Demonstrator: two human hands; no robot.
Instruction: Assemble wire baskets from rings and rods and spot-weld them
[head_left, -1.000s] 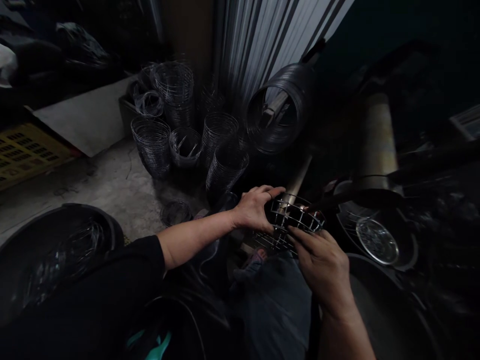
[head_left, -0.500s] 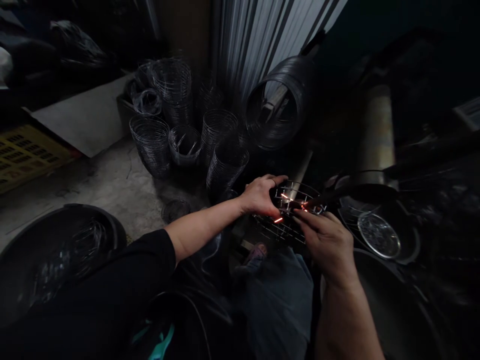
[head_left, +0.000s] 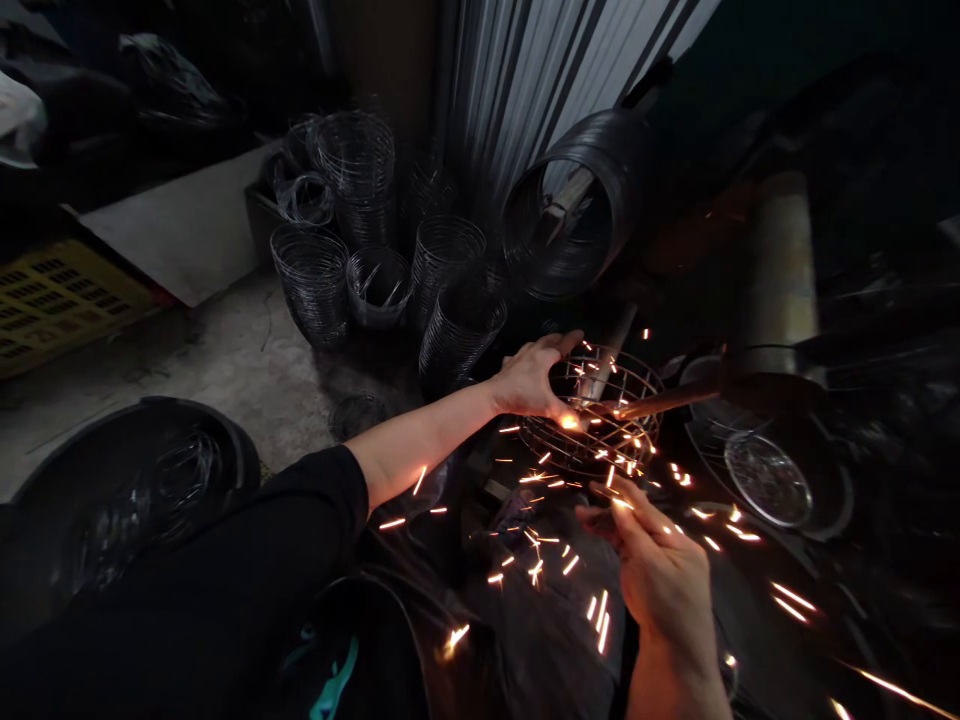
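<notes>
concrete floor (head_left: 225,360), ring-filled tub (head_left: 150,403), wire basket (head_left: 596,445)

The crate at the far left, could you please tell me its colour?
Yellow, with rows of dark slots; the crate shows in the head view.

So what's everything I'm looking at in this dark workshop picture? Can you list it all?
wire basket: one, silvery, centre
sparks: many, orange, flying from the basket towards the lower right
metal rod: one, coppery, reaching the basket from the right
wire ring stacks: several, grey, on the floor behind
corrugated sheet: one, pale, top centre
wire coil: one large, dark, leaning by the sheet
crate: one, yellow, left edge
tub: one, black, lower left, wire pieces inside
shiny disc: one, silvery, right
left hand: grips the basket's rim
right hand: open, below the basket, not touching it
</notes>
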